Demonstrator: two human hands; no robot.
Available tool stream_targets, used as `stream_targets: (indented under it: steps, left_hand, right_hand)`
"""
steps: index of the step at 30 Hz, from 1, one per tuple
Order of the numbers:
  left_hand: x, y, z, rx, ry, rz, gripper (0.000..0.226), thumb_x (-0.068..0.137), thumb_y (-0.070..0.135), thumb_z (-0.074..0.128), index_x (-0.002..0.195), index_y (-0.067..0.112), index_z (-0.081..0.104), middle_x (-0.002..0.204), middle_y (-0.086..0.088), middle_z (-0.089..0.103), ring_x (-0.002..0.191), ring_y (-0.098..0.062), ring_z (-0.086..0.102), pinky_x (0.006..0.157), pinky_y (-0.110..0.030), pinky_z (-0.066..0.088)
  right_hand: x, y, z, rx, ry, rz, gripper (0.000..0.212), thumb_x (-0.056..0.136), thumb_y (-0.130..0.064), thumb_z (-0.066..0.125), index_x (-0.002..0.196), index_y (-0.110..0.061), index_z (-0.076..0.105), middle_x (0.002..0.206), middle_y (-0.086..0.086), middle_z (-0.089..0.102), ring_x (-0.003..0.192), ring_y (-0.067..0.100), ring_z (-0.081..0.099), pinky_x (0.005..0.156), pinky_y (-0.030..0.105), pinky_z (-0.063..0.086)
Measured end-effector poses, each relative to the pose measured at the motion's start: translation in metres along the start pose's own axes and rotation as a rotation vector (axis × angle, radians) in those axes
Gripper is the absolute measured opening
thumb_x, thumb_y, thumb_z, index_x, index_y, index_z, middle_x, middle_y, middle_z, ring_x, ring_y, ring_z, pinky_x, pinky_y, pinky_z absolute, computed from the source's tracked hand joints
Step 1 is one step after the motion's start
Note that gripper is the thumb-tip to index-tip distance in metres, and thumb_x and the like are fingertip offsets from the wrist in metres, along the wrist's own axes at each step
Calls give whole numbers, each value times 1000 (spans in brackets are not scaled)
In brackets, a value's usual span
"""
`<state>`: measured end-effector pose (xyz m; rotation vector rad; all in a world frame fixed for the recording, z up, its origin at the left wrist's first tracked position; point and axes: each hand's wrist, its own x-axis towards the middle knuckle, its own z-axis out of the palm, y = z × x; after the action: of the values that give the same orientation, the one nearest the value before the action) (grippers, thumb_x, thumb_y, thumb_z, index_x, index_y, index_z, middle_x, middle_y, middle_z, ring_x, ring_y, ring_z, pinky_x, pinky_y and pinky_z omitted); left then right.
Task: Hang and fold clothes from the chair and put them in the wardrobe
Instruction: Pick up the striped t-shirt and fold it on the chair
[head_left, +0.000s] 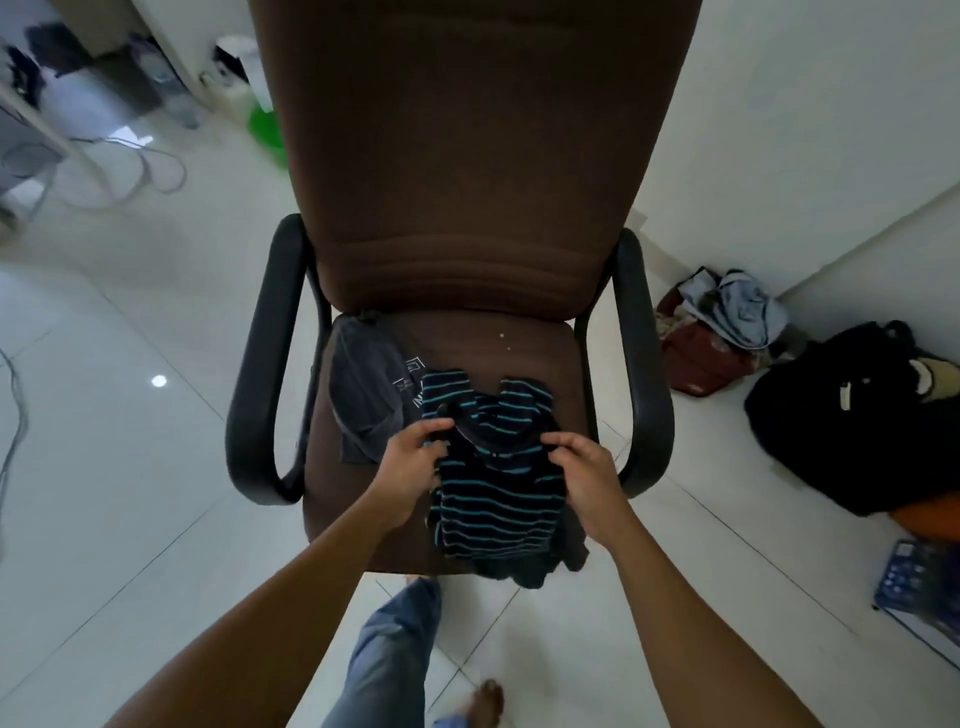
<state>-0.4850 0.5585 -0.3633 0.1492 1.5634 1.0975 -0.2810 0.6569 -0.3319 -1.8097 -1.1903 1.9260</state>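
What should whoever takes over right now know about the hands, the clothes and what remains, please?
Hands: left grip and right grip each pinch the striped shirt near its collar.
Things: it lies partly folded at the front of the chair seat; a grey garment lies beside it, on the seat's left.
Done: folding begun.
Left: finish the fold, handle the grey garment, put both in the wardrobe, not in view.

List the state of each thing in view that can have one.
striped shirt: bunched on the seat's front edge, held at both sides.
grey garment: lying crumpled on the seat, left of the shirt.
left hand: gripping the shirt.
right hand: pinching the shirt.
chair: upright, two garments on its seat.
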Motion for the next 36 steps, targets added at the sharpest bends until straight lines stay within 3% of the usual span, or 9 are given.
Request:
stream_targets:
  steps: [3,8,13,18,22,24,27,32,36]
  left_hand:
    - [68,4,-12,269,-24,138,42,90,-10,62,122,17,61,112,-10,72,99,-20,72,91,-43,58]
    - [168,-3,-29,620,-13,236,54,82,5,71,132,22,58,122,2,66,113,-15,64,100,-40,53]
    - [223,-12,-34,731,-58,222,53,86,2,67,133,25,57,128,2,61,115,-14,61,93,-21,50]
    - [247,-20,-38,743,-57,214,65,83,2,66,141,28,50,137,-1,58,125,-17,57,105,-39,49]
    - [244,-18,-30,718,78,252,85,82,6,73,153,24,31,149,-5,43,133,-20,47,112,-36,42]
    - [233,-20,-26,677,133,259,88,81,10,77,154,24,29,151,-4,36,130,-22,49,108,-37,47]
    - [203,-31,-25,632,185,283,80,82,15,78,150,21,36,145,-1,38,115,-16,57,96,-31,54]
    - [148,-66,-25,601,268,109,45,85,26,75,125,17,57,107,2,61,87,-13,61,84,-30,55]
    - [112,-100,-24,590,243,-101,28,92,34,67,111,14,65,95,6,68,83,-5,63,80,-26,56]
  right_hand:
    - [65,-18,4,-208,5,-108,35,93,6,55,117,-18,65,106,4,69,82,10,72,68,21,58]
    - [178,-2,13,-517,7,-246,42,94,0,58,121,-32,64,128,-4,60,119,14,59,105,39,50]
    - [236,18,22,-496,107,-195,53,93,2,57,108,-49,54,123,-3,62,115,14,60,104,41,50]
    - [263,26,27,-404,175,-148,60,93,2,59,138,-34,41,118,-5,61,107,7,61,97,28,50]
    - [265,30,33,-443,264,-216,66,91,-4,65,144,-32,37,120,-5,55,91,7,64,83,21,53]
    - [253,36,34,-402,329,-241,66,90,-5,68,144,-28,38,125,-4,52,90,6,65,81,15,52]
    - [223,55,30,-348,395,-250,60,90,-13,69,142,-25,41,124,-3,54,93,6,65,84,14,50]
    - [174,106,20,-412,225,-28,44,92,-32,68,132,-27,51,113,-7,63,100,9,64,94,37,54]
    - [148,124,11,-379,143,104,38,93,-33,67,128,-21,55,111,-3,66,105,17,64,85,28,52]
